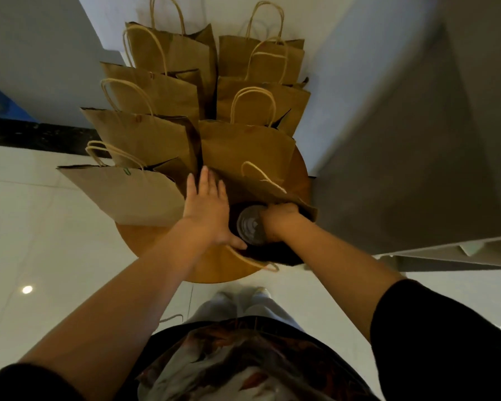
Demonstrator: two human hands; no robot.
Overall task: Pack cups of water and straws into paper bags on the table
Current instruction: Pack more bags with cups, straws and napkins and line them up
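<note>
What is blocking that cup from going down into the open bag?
Nothing visible. The left hand presses the nearest paper bag's side outward, keeping its mouth wide, while the right hand holds the lidded cup already within the opening. The bag's bottom is too dark to see.

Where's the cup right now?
Head view, centre: the cup sits in the mouth of the nearest bag, between the left hand and the right hand, which grips it.
</note>
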